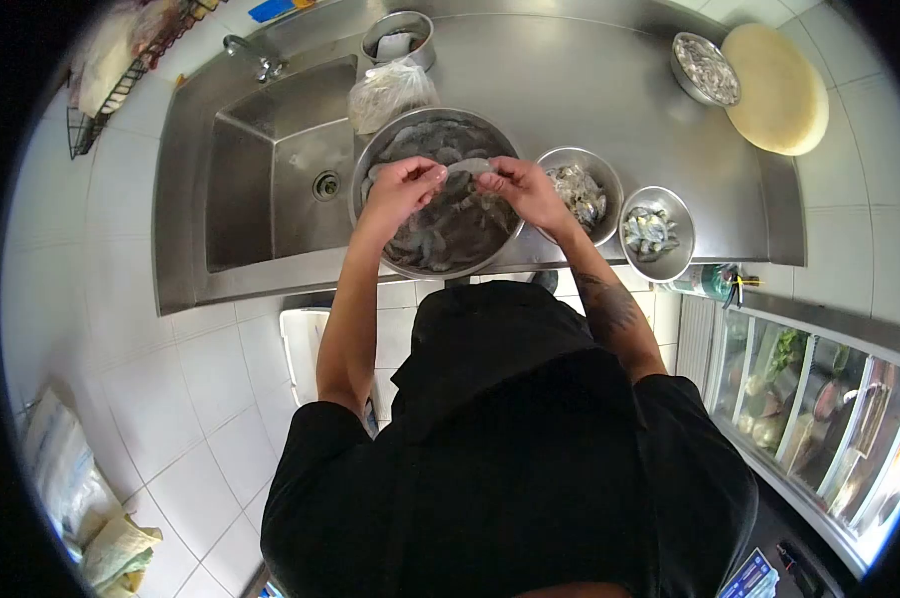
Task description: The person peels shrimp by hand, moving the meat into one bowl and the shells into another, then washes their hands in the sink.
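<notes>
Between my two hands, above a large metal bowl (pixel 361 189), a raw grey shrimp (pixel 468 167) is stretched out sideways. My left hand (pixel 407 191) pinches one end of it, and my right hand (pixel 522 189) grips the other end. Many more raw shrimp (pixel 425 239) lie in dark water inside the bowl. Just right of my right hand stands a metal bowl of shrimp shells and heads (pixel 582 194). Farther right, at the counter's front edge, a smaller metal bowl holds peeled shrimp (pixel 651 232).
A sink basin (pixel 246 199) with a faucet (pixel 256 58) is on the left. Behind the large bowl are a plastic bag (pixel 390 95) and a metal pot (pixel 428 50). At back right, another filled bowl (pixel 705 70) touches a round board (pixel 781 95). A glass-fronted fridge (pixel 819 399) stands at right.
</notes>
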Demonstrator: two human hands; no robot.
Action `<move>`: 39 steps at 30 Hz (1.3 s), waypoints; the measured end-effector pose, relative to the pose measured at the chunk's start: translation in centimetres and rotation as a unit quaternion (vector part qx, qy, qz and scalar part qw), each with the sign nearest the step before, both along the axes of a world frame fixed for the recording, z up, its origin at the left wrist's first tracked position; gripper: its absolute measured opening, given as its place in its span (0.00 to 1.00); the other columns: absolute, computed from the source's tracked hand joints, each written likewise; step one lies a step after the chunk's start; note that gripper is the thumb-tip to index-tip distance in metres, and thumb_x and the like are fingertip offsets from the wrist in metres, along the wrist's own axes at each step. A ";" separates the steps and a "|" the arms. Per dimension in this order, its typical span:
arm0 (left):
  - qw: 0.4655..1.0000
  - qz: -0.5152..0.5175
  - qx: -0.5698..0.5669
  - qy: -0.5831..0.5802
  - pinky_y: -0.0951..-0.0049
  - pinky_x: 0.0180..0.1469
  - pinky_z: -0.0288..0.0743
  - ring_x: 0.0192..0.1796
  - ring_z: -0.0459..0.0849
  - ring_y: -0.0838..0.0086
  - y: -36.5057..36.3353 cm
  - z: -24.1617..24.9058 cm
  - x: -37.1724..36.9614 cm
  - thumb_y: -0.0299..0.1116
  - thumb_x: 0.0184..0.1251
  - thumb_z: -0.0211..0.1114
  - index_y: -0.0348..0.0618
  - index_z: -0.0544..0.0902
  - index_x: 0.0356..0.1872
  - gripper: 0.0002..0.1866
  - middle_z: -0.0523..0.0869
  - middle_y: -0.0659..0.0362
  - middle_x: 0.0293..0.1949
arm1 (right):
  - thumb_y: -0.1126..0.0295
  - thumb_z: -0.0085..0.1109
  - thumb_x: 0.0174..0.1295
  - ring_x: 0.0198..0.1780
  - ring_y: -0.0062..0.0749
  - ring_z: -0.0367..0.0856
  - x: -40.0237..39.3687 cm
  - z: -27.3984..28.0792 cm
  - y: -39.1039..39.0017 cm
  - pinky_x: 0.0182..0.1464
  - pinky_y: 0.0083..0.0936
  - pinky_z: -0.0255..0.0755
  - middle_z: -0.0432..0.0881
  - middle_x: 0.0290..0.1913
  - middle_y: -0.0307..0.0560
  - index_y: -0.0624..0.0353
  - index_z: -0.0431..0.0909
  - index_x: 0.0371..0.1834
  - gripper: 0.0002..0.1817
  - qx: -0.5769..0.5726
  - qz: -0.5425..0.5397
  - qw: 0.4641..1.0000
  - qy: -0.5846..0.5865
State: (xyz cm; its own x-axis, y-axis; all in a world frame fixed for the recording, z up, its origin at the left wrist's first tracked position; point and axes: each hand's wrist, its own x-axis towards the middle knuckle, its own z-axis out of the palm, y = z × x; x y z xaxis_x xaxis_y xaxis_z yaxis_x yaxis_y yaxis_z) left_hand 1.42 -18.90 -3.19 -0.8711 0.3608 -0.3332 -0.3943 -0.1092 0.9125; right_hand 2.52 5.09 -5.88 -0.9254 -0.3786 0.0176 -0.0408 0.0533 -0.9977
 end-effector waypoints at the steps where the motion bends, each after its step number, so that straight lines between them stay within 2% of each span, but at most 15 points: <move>1: 0.980 0.006 -0.132 0.148 0.78 0.29 0.67 0.26 0.74 0.81 0.9 -0.2 -0.2 0.36 0.69 0.68 0.38 0.84 0.44 0.12 0.80 0.65 0.27 | 0.64 0.60 0.71 0.39 0.22 0.78 0.2 0.3 0.7 0.45 0.24 0.73 0.85 0.34 0.43 0.66 0.81 0.44 0.14 0.000 -0.006 1.000 0.000; 2: 0.922 0.013 -0.257 0.290 0.76 0.32 0.73 0.27 0.77 0.78 2.0 -0.5 -0.3 0.38 0.68 0.69 0.39 0.85 0.45 0.13 0.83 0.63 0.28 | 0.64 0.61 0.70 0.37 0.26 0.80 0.5 0.6 1.5 0.44 0.26 0.74 0.85 0.33 0.48 0.67 0.81 0.44 0.14 0.052 -0.052 0.997 0.027; 4: 0.907 -0.006 -0.256 0.335 0.74 0.36 0.74 0.29 0.79 0.76 4.7 0.4 -0.6 0.39 0.67 0.69 0.39 0.84 0.47 0.15 0.85 0.61 0.30 | 0.64 0.61 0.68 0.36 0.44 0.84 1.2 1.7 2.6 0.41 0.34 0.75 0.83 0.33 0.60 0.67 0.80 0.45 0.14 0.148 -0.126 0.978 0.076; 7: 0.887 -0.044 -0.246 0.389 0.71 0.40 0.77 0.31 0.80 0.71 8.6 -0.4 -1.5 0.39 0.66 0.70 0.39 0.85 0.49 0.17 0.87 0.56 0.33 | 0.64 0.62 0.67 0.33 0.50 0.84 1.4 2.0 4.3 0.38 0.39 0.75 0.84 0.32 0.60 0.65 0.81 0.44 0.13 0.194 -0.143 0.962 0.127; 11: 0.886 -0.135 -0.260 0.359 0.65 0.36 0.76 0.27 0.82 0.61 12.8 -1.4 -3.5 0.39 0.64 0.70 0.39 0.86 0.43 0.14 0.86 0.47 0.29 | 0.64 0.62 0.66 0.29 0.53 0.82 1.5 -0.9 6.9 0.34 0.41 0.74 0.84 0.29 0.58 0.64 0.83 0.39 0.12 0.260 -0.216 0.928 0.155; 14: 0.859 -0.152 -0.283 0.399 0.61 0.32 0.75 0.26 0.82 0.54 15.6 -2.8 -3.7 0.38 0.64 0.68 0.38 0.86 0.35 0.12 0.83 0.46 0.24 | 0.59 0.58 0.70 0.26 0.28 0.80 2.3 -2.7 8.2 0.31 0.28 0.72 0.83 0.24 0.47 0.62 0.86 0.38 0.16 0.279 -0.275 0.916 0.086; 18: 0.845 -0.096 -0.293 0.436 0.58 0.32 0.74 0.26 0.80 0.49 18.6 -6.1 -3.0 0.37 0.63 0.66 0.37 0.84 0.31 0.12 0.82 0.45 0.24 | 0.62 0.59 0.68 0.27 0.40 0.84 3.2 -4.4 8.6 0.34 0.34 0.75 0.84 0.26 0.53 0.63 0.84 0.36 0.14 0.229 -0.339 0.912 0.032; 21: 0.834 -0.025 -0.344 0.430 0.62 0.32 0.74 0.26 0.83 0.56 19.7 -7.7 -3.0 0.38 0.63 0.68 0.37 0.86 0.34 0.12 0.84 0.46 0.25 | 0.62 0.58 0.68 0.29 0.41 0.85 3.7 -5.3 9.4 0.35 0.33 0.75 0.84 0.25 0.54 0.65 0.84 0.37 0.15 0.188 -0.319 0.924 0.090; 22: 0.833 -0.031 -0.341 0.434 0.62 0.32 0.74 0.26 0.83 0.56 19.8 -7.9 -3.0 0.38 0.63 0.68 0.37 0.86 0.34 0.12 0.84 0.46 0.25 | 0.59 0.59 0.68 0.42 0.47 0.86 4.2 -4.6 10.0 0.45 0.37 0.76 0.86 0.36 0.58 0.63 0.85 0.39 0.16 0.197 -0.280 0.940 -0.016; 24: 0.912 0.013 -0.206 0.355 0.64 0.36 0.78 0.29 0.85 0.63 19.0 -8.1 -3.4 0.39 0.62 0.69 0.38 0.87 0.38 0.13 0.85 0.48 0.27 | 0.59 0.60 0.67 0.48 0.51 0.83 4.1 -6.4 11.4 0.50 0.40 0.75 0.84 0.44 0.59 0.63 0.84 0.43 0.16 0.293 -0.282 0.910 0.080; 25: 0.939 -0.026 -0.176 0.294 0.73 0.34 0.77 0.28 0.83 0.76 18.5 -7.8 -3.6 0.36 0.63 0.71 0.37 0.86 0.43 0.14 0.85 0.56 0.25 | 0.58 0.61 0.66 0.55 0.55 0.79 4.3 -5.5 11.4 0.55 0.43 0.73 0.82 0.51 0.60 0.62 0.84 0.46 0.17 0.387 -0.270 0.865 0.170; 26: 0.964 -0.048 -0.122 0.232 0.75 0.33 0.76 0.29 0.83 0.78 18.0 -7.6 -3.7 0.34 0.64 0.70 0.36 0.85 0.46 0.14 0.85 0.58 0.27 | 0.59 0.63 0.64 0.62 0.62 0.72 5.2 -4.6 11.3 0.61 0.48 0.69 0.76 0.60 0.61 0.62 0.82 0.51 0.20 0.455 -0.285 0.837 0.103; 29: 0.984 -0.099 -0.016 0.150 0.77 0.33 0.77 0.31 0.83 0.80 17.3 -6.6 -3.9 0.28 0.65 0.68 0.35 0.83 0.50 0.14 0.85 0.59 0.32 | 0.60 0.64 0.65 0.61 0.60 0.74 4.8 -2.0 12.3 0.60 0.46 0.71 0.76 0.60 0.63 0.63 0.78 0.58 0.23 0.353 -0.273 0.878 0.172; 34: 0.984 -0.101 0.109 0.096 0.75 0.34 0.79 0.35 0.85 0.77 18.2 -1.6 -2.8 0.21 0.66 0.65 0.34 0.79 0.52 0.13 0.84 0.58 0.37 | 0.68 0.61 0.65 0.42 0.54 0.82 4.0 2.4 12.2 0.45 0.39 0.74 0.82 0.40 0.61 0.62 0.81 0.46 0.11 0.213 -0.210 0.943 0.145; 39: 0.942 -0.256 -0.057 0.209 0.75 0.43 0.83 0.39 0.88 0.74 16.7 -0.5 -4.4 0.21 0.66 0.66 0.30 0.81 0.45 0.08 0.86 0.57 0.34 | 0.73 0.59 0.65 0.31 0.51 0.78 4.4 4.8 12.7 0.35 0.36 0.71 0.79 0.30 0.60 0.67 0.79 0.36 0.06 0.261 -0.178 0.941 0.117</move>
